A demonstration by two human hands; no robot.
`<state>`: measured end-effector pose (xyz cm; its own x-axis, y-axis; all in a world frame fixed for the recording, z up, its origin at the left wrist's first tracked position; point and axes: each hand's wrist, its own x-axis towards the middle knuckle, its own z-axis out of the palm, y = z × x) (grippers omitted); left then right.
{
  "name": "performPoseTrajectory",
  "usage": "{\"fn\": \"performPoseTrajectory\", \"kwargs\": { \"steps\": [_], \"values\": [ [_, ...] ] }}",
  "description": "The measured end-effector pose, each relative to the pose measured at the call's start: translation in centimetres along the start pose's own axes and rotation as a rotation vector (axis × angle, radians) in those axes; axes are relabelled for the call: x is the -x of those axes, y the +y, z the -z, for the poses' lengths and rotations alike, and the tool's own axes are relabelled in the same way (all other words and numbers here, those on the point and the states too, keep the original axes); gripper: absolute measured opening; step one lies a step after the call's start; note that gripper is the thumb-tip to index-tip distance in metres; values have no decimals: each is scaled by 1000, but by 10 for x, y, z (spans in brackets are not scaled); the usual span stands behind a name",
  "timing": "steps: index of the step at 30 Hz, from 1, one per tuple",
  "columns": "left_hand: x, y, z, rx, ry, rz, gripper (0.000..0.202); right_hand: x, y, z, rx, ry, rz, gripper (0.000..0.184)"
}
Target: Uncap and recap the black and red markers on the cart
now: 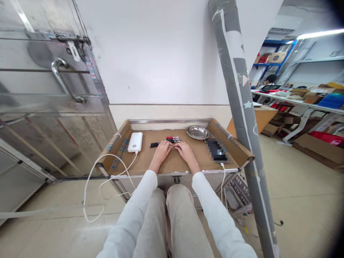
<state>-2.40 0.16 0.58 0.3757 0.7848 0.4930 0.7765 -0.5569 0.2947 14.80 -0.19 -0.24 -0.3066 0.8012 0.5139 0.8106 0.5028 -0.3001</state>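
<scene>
My left hand (162, 152) and my right hand (185, 152) meet at the middle of the brown cardboard surface (145, 161). The fingertips of both are closed and nearly touching, around something small and thin that I cannot make out. Just beyond my fingers lie red pens or markers (172, 138), with dark ones (176, 141) close in front of them. To the left of my left hand, more black pens (154, 144) lie side by side, partly covered by that hand.
A white power bank (135, 142) with a cable lies left. At the back right sits a round metal dish (197, 132), near a dark phone-like device (217, 151) with a cable. Raised cardboard sides flank the surface. A tall grey wrapped roll (242, 89) leans at right.
</scene>
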Motion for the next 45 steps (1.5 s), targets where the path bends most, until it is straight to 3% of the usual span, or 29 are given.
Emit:
{"fn": "performPoseTrajectory", "kwargs": {
  "steps": [6,16,25,30,34,38,41,45],
  "values": [
    [2,1,-3,-73,-57,1,48,1,-1,3,85,65,-68,20],
    [1,5,1,-75,-93,19,18,3,-1,6,246,101,-281,22],
    [0,6,1,-154,-38,78,18,3,-3,7,258,139,-296,24],
    [2,7,4,-121,-31,82,18,2,-9,10,54,63,-135,32],
    [2,6,2,-116,7,87,19,3,-14,12,-181,-4,-19,59],
    [5,8,2,-258,120,217,24,2,-11,6,-204,28,-34,67],
    [11,11,5,-375,215,381,27,0,-6,0,-95,29,-62,58],
    [18,14,9,-474,215,489,29,-3,-5,-3,51,-18,-97,45]
  ]
}}
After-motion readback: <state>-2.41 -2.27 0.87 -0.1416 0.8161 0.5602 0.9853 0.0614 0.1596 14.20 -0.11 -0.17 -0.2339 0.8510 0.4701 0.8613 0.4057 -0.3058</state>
